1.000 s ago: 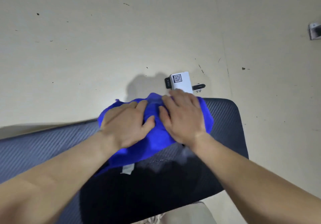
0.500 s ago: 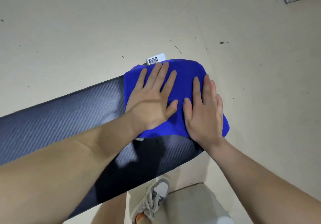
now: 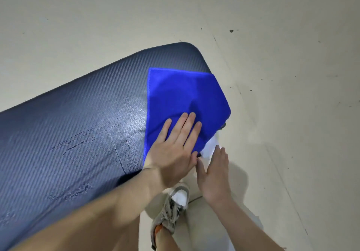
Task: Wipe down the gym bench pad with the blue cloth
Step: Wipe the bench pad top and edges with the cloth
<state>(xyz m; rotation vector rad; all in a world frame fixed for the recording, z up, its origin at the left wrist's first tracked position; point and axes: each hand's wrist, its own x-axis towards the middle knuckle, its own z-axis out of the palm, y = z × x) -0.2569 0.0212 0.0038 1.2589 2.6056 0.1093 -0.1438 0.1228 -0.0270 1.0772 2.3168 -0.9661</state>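
The dark blue-black bench pad [image 3: 78, 126] with a woven texture runs from the left edge to a rounded end at the upper middle. The blue cloth [image 3: 181, 99] lies flat on the pad's right end, its right part hanging over the near edge. My left hand [image 3: 175, 149] presses flat on the cloth's near corner, fingers together. Just off the pad's edge, beside the cloth's lower corner, my right hand [image 3: 214, 169] is flat with fingers straight and not on the cloth. A white piece [image 3: 209, 150] shows under the cloth's corner.
The pale concrete floor [image 3: 272, 75] with dark specks surrounds the bench. My grey sneaker [image 3: 171, 210] stands on the floor below the pad's edge. Damp streaks [image 3: 124, 122] shine on the pad left of the cloth.
Both hands pulled the cloth from the far end toward the near edge. My right hand has slid off the cloth; the left stays pressed on it. The camera view shifted.
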